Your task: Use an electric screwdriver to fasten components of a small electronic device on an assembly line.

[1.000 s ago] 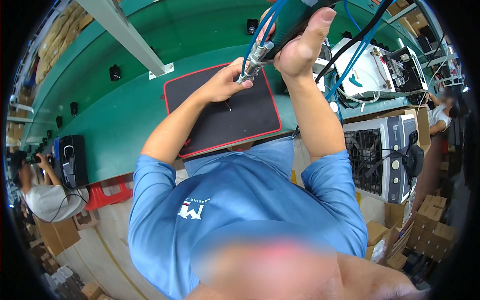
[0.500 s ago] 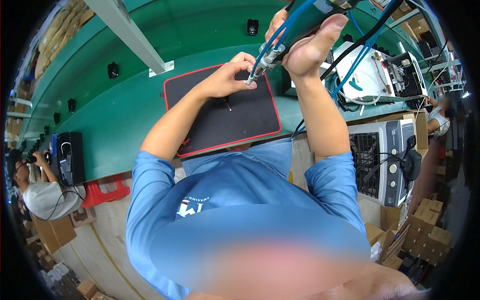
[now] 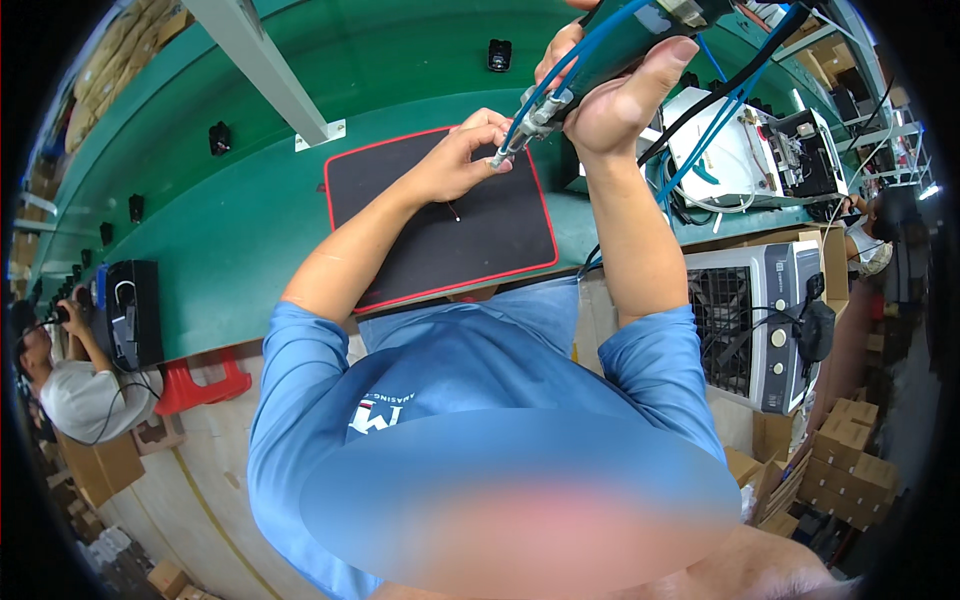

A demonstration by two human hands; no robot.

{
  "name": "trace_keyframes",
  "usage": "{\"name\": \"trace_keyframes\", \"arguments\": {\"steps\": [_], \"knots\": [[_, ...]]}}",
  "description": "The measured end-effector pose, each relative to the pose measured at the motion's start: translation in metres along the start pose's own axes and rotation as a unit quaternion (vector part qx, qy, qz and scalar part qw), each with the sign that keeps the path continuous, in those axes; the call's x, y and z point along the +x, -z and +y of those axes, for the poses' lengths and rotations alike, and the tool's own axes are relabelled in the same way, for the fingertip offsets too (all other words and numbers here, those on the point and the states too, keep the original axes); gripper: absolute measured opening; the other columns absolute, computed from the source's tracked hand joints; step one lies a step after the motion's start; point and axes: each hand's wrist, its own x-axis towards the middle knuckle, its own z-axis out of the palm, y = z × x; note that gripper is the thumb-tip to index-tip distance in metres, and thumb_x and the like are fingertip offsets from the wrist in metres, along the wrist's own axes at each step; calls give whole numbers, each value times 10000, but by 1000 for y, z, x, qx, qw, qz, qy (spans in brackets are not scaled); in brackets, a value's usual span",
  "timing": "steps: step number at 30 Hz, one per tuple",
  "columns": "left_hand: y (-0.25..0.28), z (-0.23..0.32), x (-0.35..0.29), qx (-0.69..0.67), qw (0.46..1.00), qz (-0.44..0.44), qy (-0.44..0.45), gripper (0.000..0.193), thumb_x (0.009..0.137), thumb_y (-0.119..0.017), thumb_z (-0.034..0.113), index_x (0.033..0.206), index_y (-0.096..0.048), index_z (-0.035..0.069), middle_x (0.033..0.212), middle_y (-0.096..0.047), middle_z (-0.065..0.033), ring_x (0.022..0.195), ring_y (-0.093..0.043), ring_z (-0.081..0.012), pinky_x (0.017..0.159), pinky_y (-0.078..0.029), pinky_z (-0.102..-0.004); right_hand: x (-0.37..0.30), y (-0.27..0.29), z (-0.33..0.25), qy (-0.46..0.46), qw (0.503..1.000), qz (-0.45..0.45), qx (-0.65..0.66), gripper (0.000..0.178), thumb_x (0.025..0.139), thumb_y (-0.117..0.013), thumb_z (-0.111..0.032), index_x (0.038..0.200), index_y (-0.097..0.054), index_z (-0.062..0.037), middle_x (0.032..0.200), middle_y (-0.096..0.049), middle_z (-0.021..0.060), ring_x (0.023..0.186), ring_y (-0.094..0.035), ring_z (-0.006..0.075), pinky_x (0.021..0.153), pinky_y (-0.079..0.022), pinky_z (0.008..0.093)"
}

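Observation:
My right hand [image 3: 615, 110] is wrapped around a dark green powered screwdriver [image 3: 608, 62], its thumb stretched along the body. A blue tube [image 3: 570, 62] runs down to the screwdriver's metal nozzle [image 3: 535, 120], which points down and to the left. Right by the nozzle tip, my left hand [image 3: 458, 165] is closed in a pinch. Whatever sits between its fingers is hidden by the hand and the nozzle. Under the left hand a thin wire [image 3: 455, 211] with a pale end hangs over a black mat with a red edge [image 3: 440, 255].
A white machine [image 3: 722, 150] with cables and tubes stands right of the mat on the green bench [image 3: 225, 270]. A grey post [image 3: 262, 75] rises behind. An air cooler [image 3: 750, 325] is at lower right. Co-workers [image 3: 95, 385] sit at far left and far right.
My view has shifted slightly. The left hand and the screwdriver nozzle stay together at nearly the same place over the mat; both hands keep their grip.

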Motion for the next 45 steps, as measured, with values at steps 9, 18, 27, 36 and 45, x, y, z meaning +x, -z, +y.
{"name": "trace_keyframes", "arguments": {"steps": [9, 18, 27, 36, 45], "knots": [[3, -3, 1, 2, 1000, -12, -10, 148, 881, -763, 141, 972, -656, 90, 1198, -548, -74, 1263, -521, -254, 1127, -382, -425, 2, 3, 1, -12, 1000, 5, 5, 886, 985, -225, -809, 1126, -582, -10, 628, -575, 46, 487, -532, 139, 466, -442, 252], [2, -4, -4, 130, 990, 10, -46, 218, 854, -794, 164, 1016, -686, 67, 1151, -538, -75, 1186, -493, -274, 1090, -312, -417, 6, 8, -2, -51, 998, 1, 33, 866, 993, -235, -798, 1113, -588, -17, 624, -577, 55, 480, -529, 148, 462, -440, 262], [2, 8, -2, 270, 958, 28, -90, 178, 796, -804, 144, 929, -688, 121, 1208, -546, -34, 1269, -473, -265, 1096, -264, -463, -2, 5, 0, -72, 997, -19, 15, 831, 1014, -258, -765, 1112, -603, -16, 655, -581, 55, 523, -532, 136, 488, -423, 261], [2, -1, -6, 282, 957, 15, -68, 198, 823, -812, 171, 980, -700, 124, 1256, -539, -52, 1276, -479, -266, 1083, -322, -440, -4, 7, 5, -26, 999, -25, -14, 820, 1021, -259, -754, 1117, -606, -18, 700, -585, 44, 556, -536, 129, 510, -428, 250], [2, 11, -30, 39, 992, 104, 65, 534, 855, -818, 182, 1355, -637, 137, 1376, -498, -72, 1331, -476, -236, 1115, -380, -385, 3, 2, 6, 18, 1000, -8, -12, 821, 1019, -276, -753, 1106, -590, 0, 691, -584, 61, 539, -536, 139, 485, -436, 256]]}}
